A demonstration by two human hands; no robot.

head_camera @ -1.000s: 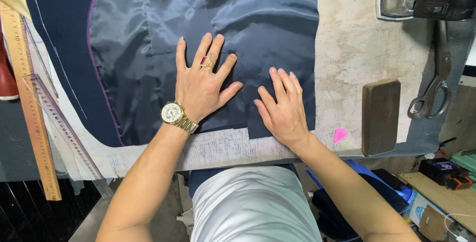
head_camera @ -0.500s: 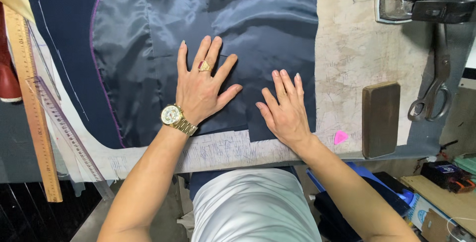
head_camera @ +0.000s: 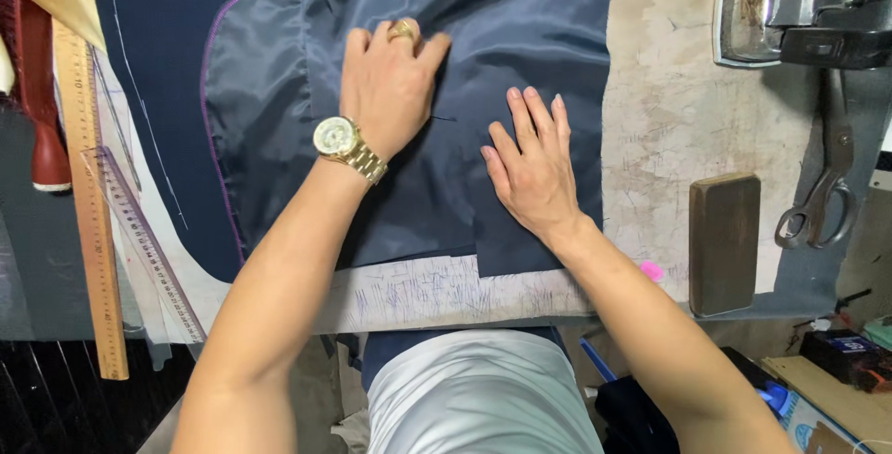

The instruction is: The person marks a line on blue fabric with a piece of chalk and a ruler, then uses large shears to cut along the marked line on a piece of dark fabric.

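Fingers of left hand (head_camera: 390,92) slid farther up lining (head_camera: 483,17).

Landmark: wooden block (head_camera: 725,242), lying flat on the worn table cover (head_camera: 664,129).

- Between block and navy lining fabric (head_camera: 520,36): bare strip of cover, open from the near edge to the far side; only a small pink chalk piece (head_camera: 652,271) at its near end.
- Right of block — scissors (head_camera: 822,184) close by.
- Beyond block — iron (head_camera: 799,8) blocks the far right corner.
- Far left of block, past the fabric: wooden ruler (head_camera: 88,203) and clear ruler (head_camera: 149,240) line that edge.
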